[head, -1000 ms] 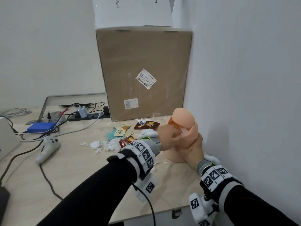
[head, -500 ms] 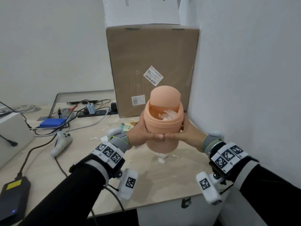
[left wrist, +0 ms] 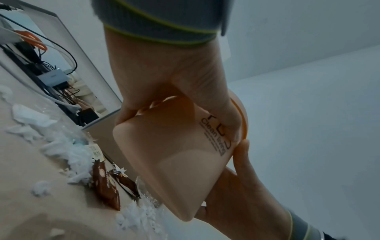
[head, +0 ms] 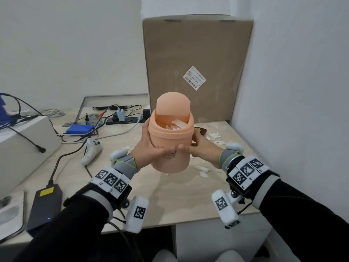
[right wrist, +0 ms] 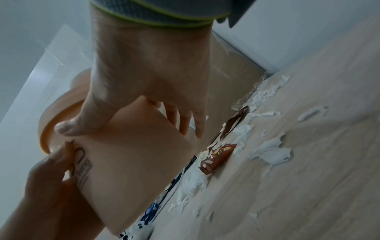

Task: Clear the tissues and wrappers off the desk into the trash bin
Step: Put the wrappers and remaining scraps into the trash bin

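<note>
Head view: trash bin (head: 171, 146) now lifted off the tabletop (head: 170, 195), raised since a second ago; left hand (head: 151, 148) and right hand (head: 204, 151) each grip curled round it. Tissue scraps (head: 203, 170) and wrappers (right wrist: 218, 158) remain below; clearing unfinished.

Left hand (head: 149, 148): raised before the chest, palm pressed to the left side of the peach plastic trash bin (head: 171, 146), thumb across its near face. Right hand (head: 203, 151): mirrored on the right side, fingers wrapped behind. Thumb tips nearly meet. Both forearms black-sleeved, angled inward.
</note>
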Action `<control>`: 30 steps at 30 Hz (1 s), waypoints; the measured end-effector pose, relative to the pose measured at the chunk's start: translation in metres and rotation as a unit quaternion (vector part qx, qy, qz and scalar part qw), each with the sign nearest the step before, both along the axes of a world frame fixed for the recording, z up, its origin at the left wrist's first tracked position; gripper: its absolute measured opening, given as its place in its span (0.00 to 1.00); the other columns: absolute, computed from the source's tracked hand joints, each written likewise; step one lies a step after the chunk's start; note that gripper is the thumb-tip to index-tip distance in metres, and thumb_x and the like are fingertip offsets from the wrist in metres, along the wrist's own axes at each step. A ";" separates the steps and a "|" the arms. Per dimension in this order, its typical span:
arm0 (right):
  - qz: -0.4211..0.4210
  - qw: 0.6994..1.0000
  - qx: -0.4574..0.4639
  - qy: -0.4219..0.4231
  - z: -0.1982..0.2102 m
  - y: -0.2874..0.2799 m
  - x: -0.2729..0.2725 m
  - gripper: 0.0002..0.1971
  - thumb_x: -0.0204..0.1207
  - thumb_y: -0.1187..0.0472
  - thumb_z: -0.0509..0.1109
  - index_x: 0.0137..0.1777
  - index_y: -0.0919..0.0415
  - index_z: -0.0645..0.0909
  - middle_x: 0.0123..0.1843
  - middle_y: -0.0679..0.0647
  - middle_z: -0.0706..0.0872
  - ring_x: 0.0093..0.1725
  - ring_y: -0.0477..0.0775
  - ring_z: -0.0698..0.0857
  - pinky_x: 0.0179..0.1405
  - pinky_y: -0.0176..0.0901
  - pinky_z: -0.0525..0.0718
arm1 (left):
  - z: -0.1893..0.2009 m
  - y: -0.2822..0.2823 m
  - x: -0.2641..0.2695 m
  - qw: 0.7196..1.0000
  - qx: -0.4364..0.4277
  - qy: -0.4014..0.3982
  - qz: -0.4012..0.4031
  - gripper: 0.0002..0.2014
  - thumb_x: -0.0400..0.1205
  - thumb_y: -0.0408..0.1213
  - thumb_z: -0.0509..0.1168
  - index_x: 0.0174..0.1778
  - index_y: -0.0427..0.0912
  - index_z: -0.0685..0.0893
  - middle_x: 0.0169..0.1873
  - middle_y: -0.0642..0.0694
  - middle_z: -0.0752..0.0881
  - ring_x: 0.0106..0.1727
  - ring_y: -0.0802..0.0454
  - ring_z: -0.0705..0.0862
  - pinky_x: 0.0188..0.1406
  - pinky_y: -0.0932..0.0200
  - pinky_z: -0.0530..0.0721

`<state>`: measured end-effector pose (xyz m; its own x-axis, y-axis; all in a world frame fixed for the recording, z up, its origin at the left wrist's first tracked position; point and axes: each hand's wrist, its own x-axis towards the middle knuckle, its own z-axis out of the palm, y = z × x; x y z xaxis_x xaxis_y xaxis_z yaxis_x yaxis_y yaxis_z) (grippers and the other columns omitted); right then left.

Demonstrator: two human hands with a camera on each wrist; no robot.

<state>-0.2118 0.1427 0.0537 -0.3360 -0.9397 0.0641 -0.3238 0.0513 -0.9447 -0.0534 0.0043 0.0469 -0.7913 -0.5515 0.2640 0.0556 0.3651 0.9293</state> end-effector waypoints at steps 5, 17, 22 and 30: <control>-0.098 0.991 0.095 0.012 -0.013 0.018 -0.025 0.21 0.80 0.40 0.60 0.64 0.52 0.78 0.60 0.49 0.85 0.57 0.47 0.83 0.51 0.42 0.81 | -0.009 -0.015 0.010 0.999 0.028 0.007 0.043 0.62 0.53 0.52 0.80 0.80 0.60 0.48 0.63 0.65 0.75 0.62 0.69 0.77 0.59 0.58 0.79; 0.080 0.932 0.311 -0.165 -0.068 0.015 -0.033 0.09 0.84 0.59 0.59 0.59 0.60 0.78 0.47 0.54 0.86 0.42 0.48 0.87 0.34 0.37 0.80 | -0.027 -0.054 0.032 0.981 0.024 0.030 0.192 0.63 0.52 0.55 0.80 0.80 0.57 0.48 0.64 0.56 0.75 0.64 0.55 0.77 0.64 0.50 0.77; -0.086 0.970 0.195 -0.118 -0.067 -0.018 -0.048 0.06 0.83 0.64 0.62 0.54 0.62 0.79 0.46 0.55 0.84 0.42 0.48 0.83 0.39 0.36 0.80 | -0.027 -0.055 0.033 0.974 0.029 0.052 0.217 0.63 0.56 0.50 0.80 0.81 0.57 0.46 0.63 0.60 0.74 0.60 0.63 0.77 0.60 0.57 0.76; -0.265 0.937 0.226 -0.006 -0.046 0.020 -0.092 0.10 0.82 0.61 0.60 0.44 0.65 0.80 0.37 0.57 0.83 0.32 0.53 0.83 0.31 0.41 0.81 | -0.025 -0.076 0.047 0.963 0.026 0.063 0.260 0.65 0.52 0.55 0.79 0.82 0.54 0.46 0.73 0.49 0.71 0.70 0.50 0.74 0.68 0.46 0.76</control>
